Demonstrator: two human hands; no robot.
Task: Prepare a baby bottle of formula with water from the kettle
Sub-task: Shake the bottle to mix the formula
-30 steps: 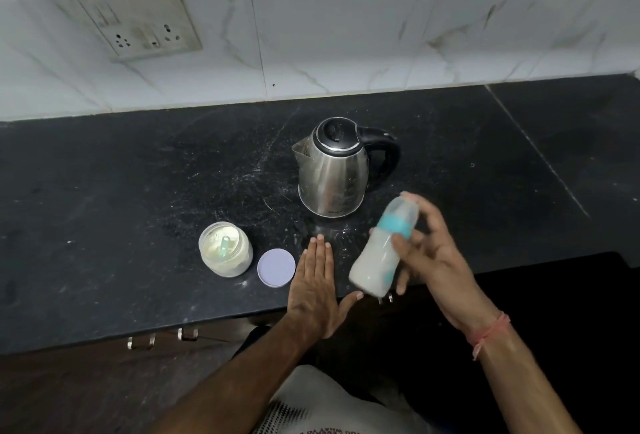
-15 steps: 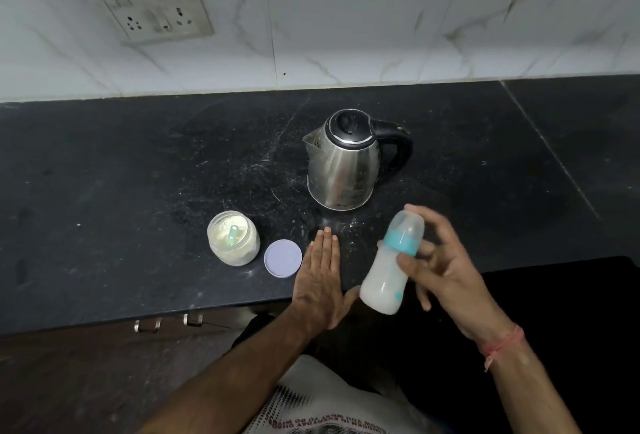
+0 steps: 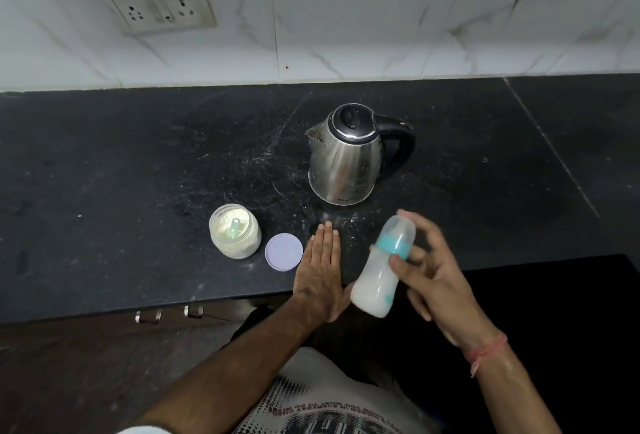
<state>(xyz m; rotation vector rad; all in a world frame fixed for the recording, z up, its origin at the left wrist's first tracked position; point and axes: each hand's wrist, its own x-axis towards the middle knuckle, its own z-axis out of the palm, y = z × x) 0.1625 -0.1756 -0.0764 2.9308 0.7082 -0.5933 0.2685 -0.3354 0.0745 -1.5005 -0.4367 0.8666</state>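
right hand (image 3: 438, 281) fingers curled round baby bottle (image 3: 382, 265), tilted, milky, held over front table (image 3: 104, 174) edge. left hand (image 3: 320, 274) flat, fingers straight, on table at front edge. kettle (image 3: 346, 156) mid-table, formula jar (image 3: 234, 230) open, lid (image 3: 284, 252) beside it.

The left hand (image 3: 320, 274) lies flat, palm down, fingers straight and together pointing to the far side, thumb spread toward the right. Its forearm runs back to the near left. The right hand (image 3: 434, 278) is raised, thumb and fingers curled round a held object, seemingly gripping near its upper half; a red thread circles the wrist.
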